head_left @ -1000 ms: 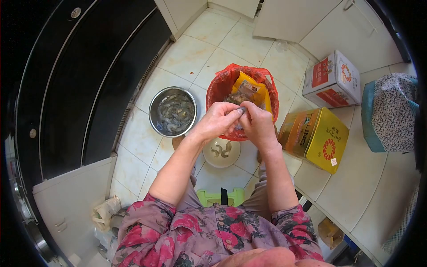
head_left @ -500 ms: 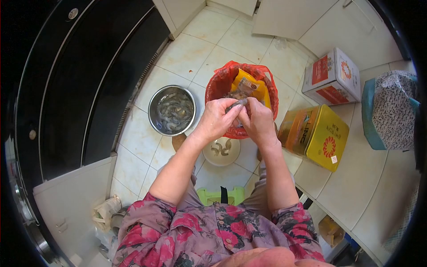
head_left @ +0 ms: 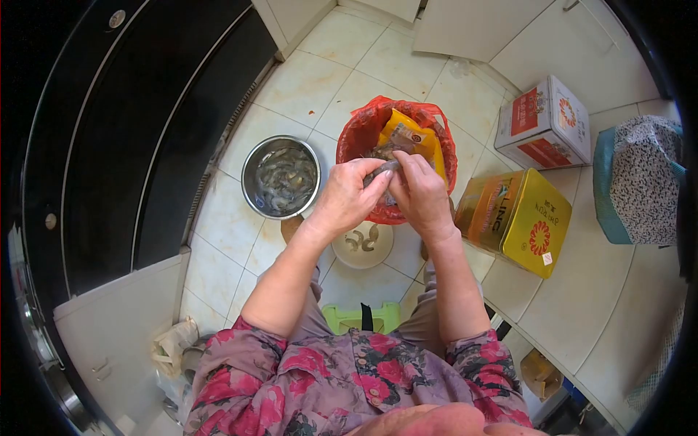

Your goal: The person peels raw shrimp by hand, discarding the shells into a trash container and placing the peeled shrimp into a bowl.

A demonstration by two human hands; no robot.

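Observation:
A grey shrimp [head_left: 383, 170] is pinched between my two hands above the red-lined bin [head_left: 352, 142]. My left hand [head_left: 345, 195] grips it from the left, fingers closed. Bent over its other end are the fingers of my right hand [head_left: 420, 193]. Parts of the shrimp are hidden by my fingers. To the left, a steel bowl [head_left: 246, 190] on the floor holds many grey shrimp [head_left: 287, 180] in water. Below my hands, a pale bowl [head_left: 352, 260] contains several shrimp pieces [head_left: 362, 238]. Inside the bin lie a yellow packet [head_left: 430, 145] and some scraps.
A green stool [head_left: 342, 318] is beneath me. Right of the bin stand a yellow tin [head_left: 536, 221] and a red-and-white carton [head_left: 542, 123], with a patterned cloth bag [head_left: 643, 182] beyond. Black drawer fronts [head_left: 145, 123] line the left side.
My right fingers have shifted slightly up and over the shrimp. My left hand stays nearly in place, still gripping it above the bin.

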